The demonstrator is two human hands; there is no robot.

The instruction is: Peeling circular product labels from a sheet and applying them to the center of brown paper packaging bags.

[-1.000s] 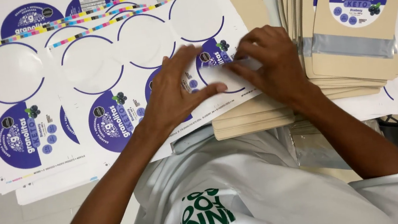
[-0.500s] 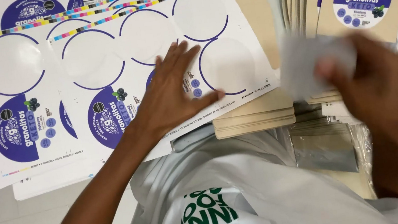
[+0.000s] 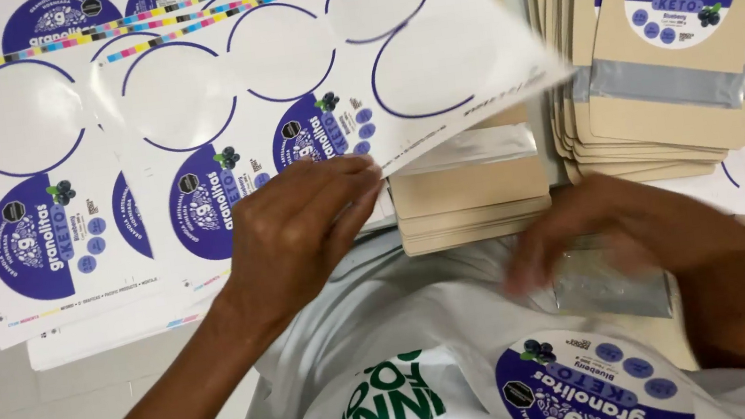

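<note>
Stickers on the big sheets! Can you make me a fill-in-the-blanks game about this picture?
1. The round stickers are mostly ____ in colour.
2. The left hand lifts a corner of the sticker ____.
3. The stacked pouches are ____ coloured, each with a silver strip.
4. The right hand looks ____ from moving.

Missing words: purple; sheet; tan; blurry

Two hands [image 3: 300, 233], two pouch stacks [image 3: 470, 197], perhaps three sheets [image 3: 191, 118].

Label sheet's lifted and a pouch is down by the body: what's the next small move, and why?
Probably press the round label flat with the right hand: it lies on the pouch by the body, while the left hand holds the sticker sheet lifted.
</note>
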